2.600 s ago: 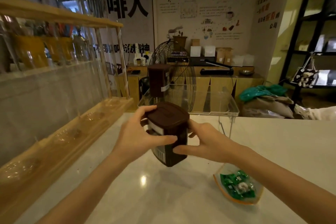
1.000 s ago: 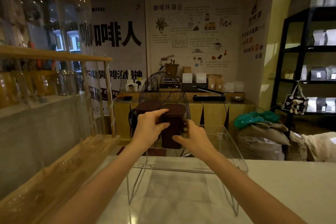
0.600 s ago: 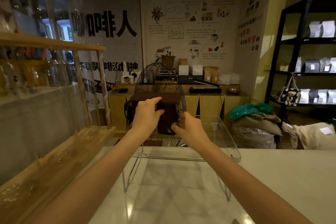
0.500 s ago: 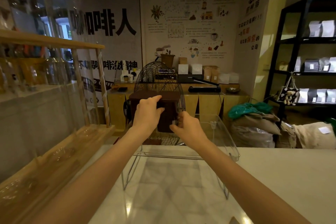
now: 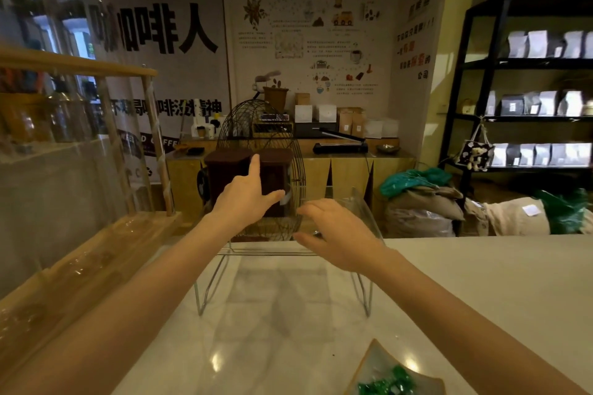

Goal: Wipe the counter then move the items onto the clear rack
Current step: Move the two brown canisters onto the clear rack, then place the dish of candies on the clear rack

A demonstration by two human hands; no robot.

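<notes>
Dim warm indoor light, small glare spots on the glossy bench [image 5: 481,282], soft shadow under the clear rack [image 5: 288,253], wide-angle bending at edges, shelves [image 5: 529,64] at right slightly blurred.

Two brown canisters [image 5: 247,176] on clear rack [image 5: 362,212], left hand [image 5: 245,199] and right hand [image 5: 337,234] spread, empty

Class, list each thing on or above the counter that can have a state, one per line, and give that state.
Left canister: lid on, upright on the rack.
Right canister: lid on, upright on the rack.
Rack: standing on the counter.
Dish: on the counter, holding green sweets.
Left hand: open, at the right canister.
Right hand: open, holding nothing.
</notes>
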